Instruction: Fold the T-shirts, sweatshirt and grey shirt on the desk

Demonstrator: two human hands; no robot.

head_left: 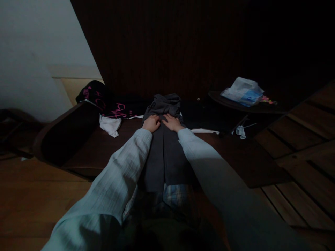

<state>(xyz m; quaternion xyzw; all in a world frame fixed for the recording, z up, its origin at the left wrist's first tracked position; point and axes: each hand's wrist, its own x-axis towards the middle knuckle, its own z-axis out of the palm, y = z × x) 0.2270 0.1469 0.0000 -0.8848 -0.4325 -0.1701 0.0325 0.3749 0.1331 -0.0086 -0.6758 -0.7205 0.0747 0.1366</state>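
Observation:
Dark grey trousers (154,157) lie lengthwise on a dark wooden bench (89,150), with the two legs side by side and their lower ends hanging towards me. At the far end the upper part is bunched into a crumpled heap. My left hand (151,123) rests on the trousers just below that heap, fingers angled inward and slightly bent. Beside it, my right hand (172,122) presses on the other leg with its fingers spread. Both palms face down, and neither hand shows anything gripped. The undersides of my fingers are hidden.
Black cloth with pink lettering (101,101) lies at the bench's left end, near a white cloth (110,124). Dark folded cloth (204,116) is on the right. A plastic packet (244,92) sits on a small raised shelf (222,98). Dark wooden panelling (167,45) stands behind.

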